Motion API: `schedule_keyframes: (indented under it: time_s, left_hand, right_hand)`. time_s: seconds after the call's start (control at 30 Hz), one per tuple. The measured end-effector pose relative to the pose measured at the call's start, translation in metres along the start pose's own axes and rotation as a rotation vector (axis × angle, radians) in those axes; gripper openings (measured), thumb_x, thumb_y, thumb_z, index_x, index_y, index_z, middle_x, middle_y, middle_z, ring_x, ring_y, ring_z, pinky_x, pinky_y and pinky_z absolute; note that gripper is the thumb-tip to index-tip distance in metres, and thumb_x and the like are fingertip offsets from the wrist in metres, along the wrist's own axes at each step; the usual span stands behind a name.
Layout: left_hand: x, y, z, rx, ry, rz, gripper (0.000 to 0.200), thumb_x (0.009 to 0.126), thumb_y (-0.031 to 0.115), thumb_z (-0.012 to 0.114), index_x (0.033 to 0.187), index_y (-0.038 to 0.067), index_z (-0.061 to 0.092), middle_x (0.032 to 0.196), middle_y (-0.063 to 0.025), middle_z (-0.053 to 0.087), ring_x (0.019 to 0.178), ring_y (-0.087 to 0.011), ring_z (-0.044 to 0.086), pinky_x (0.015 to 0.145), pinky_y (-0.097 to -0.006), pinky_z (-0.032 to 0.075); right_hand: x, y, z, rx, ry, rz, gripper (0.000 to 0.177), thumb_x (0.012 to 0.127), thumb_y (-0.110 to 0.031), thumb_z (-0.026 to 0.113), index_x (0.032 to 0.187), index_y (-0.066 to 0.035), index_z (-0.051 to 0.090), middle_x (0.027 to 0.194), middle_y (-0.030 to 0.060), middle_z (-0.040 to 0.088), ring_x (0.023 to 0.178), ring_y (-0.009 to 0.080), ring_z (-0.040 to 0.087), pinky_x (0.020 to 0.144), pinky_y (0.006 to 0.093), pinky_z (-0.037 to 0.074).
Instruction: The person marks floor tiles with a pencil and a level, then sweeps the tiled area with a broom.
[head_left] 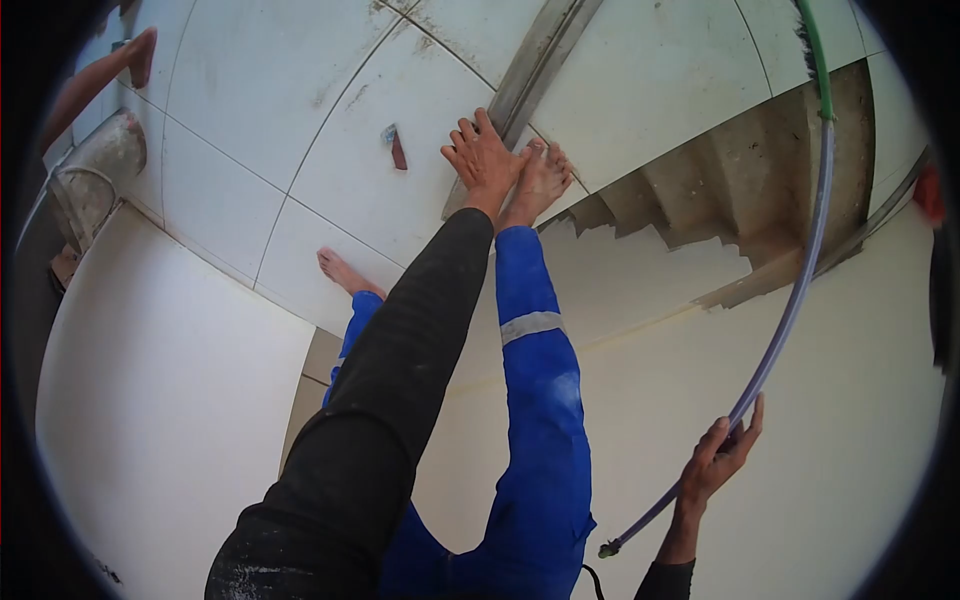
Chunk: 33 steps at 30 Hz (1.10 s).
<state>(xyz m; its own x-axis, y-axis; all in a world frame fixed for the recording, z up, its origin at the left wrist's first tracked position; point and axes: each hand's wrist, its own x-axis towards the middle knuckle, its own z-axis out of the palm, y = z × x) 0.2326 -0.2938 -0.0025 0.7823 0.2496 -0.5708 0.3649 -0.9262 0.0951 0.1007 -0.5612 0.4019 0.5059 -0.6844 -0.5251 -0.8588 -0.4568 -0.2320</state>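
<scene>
My left hand (484,160) reaches down with its fingers spread, over a long grey metal bar (535,75) lying on the white tiled floor (230,90), close beside my bare foot (540,180). Whether the fingers press on the bar is hard to tell. At the lower right, my right hand (718,458) is wrapped round a purple pole (790,310). The pole curves in the view up to a green brush head (818,55) with dark bristles. Its near end points to the lower left.
A stairwell with steps (720,185) opens at the right. A small brown piece (398,148) lies on the tiles. At the far left are another person's bare leg (95,90) and a grey bucket-like container (100,175). A white wall (170,380) curves at the lower left.
</scene>
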Motion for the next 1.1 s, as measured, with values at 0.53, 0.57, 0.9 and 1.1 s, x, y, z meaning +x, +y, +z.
schedule_keyframes:
  time_s: [0.53,0.57,0.9,1.1]
  left_hand:
    - [0.004,-0.027,-0.166,-0.189,-0.136,0.203,0.069,0.06,0.037,0.083,0.111,0.002,0.052,0.083,-0.0184,0.066,0.083,-0.0372,0.065,0.079,-0.0467,0.053]
    - [0.0,-0.026,-0.188,-0.279,-0.198,0.255,0.068,0.06,0.037,0.082,0.111,0.002,0.054,0.084,-0.0186,0.067,0.081,-0.0366,0.067,0.076,-0.0458,0.054]
    - [-0.018,-0.035,-0.34,-0.552,-0.354,0.237,0.058,0.062,0.033,0.083,0.105,-0.003,0.068,0.087,-0.0191,0.072,0.079,-0.0284,0.069,0.076,-0.0387,0.054]
    - [-0.05,-0.135,-0.403,-0.539,-0.403,0.26,0.065,0.061,0.032,0.084,0.113,-0.003,0.068,0.096,-0.0205,0.073,0.085,-0.029,0.071,0.083,-0.0378,0.055]
  right_hand:
    - [0.13,-0.018,0.09,-0.032,-0.155,-0.259,0.056,0.101,0.0,0.049,0.156,-0.009,0.042,0.132,0.0232,0.064,0.102,0.0328,0.068,0.088,0.0365,0.052]
    - [0.153,-0.04,0.085,-0.009,-0.133,-0.27,0.054,0.102,-0.001,0.049,0.156,-0.011,0.042,0.139,0.0197,0.062,0.11,0.0321,0.068,0.092,0.035,0.052]
    - [0.039,-0.06,-0.012,0.069,0.0,-0.369,0.055,0.1,0.002,0.049,0.154,-0.009,0.042,0.147,0.0192,0.056,0.13,0.0383,0.058,0.105,0.0409,0.048]
    - [-0.149,-0.001,-0.016,0.0,-0.065,-0.213,0.055,0.099,0.004,0.049,0.152,-0.006,0.044,0.142,0.0248,0.058,0.128,0.0363,0.061,0.104,0.0414,0.049]
